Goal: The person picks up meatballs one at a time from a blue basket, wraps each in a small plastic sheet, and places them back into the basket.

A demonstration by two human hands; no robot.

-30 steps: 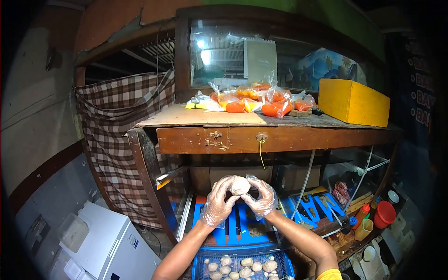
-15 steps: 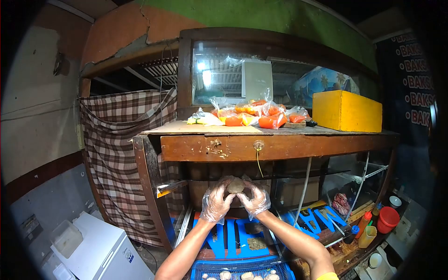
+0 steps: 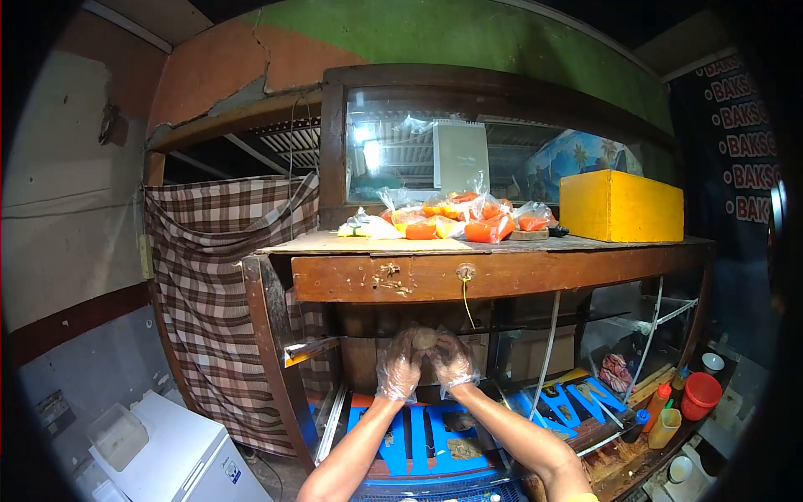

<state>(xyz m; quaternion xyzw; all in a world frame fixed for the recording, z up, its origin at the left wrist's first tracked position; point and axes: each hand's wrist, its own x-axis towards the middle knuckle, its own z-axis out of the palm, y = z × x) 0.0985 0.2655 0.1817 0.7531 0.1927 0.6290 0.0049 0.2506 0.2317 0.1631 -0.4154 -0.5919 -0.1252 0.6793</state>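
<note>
A round, greyish-beige meatball [image 3: 425,339] is between my two hands, in front of the cabinet's dark interior. My left hand [image 3: 400,366], in a clear plastic glove, is closed against its left side. Gloved the same way, my right hand [image 3: 454,361] closes on the right side, and the fingertips of both hands come close together around the ball. Some fingers are hidden behind it. Below my forearms, the rim of a blue plastic basket [image 3: 435,485] shows at the bottom edge, with only slivers of pale pieces in it.
Tied bags of orange and red sauce [image 3: 456,217] lie on the wooden cabinet top [image 3: 535,245], beside a yellow box [image 3: 621,206]. Sauce bottles [image 3: 658,406] and a red container [image 3: 700,396] stand at right. A white chest freezer [image 3: 180,443] is at lower left, near a checked curtain [image 3: 226,309].
The view has tilted up a little, so most of the basket has dropped out of sight. My hands still hold the meatball, which appears slightly lower and smaller.
</note>
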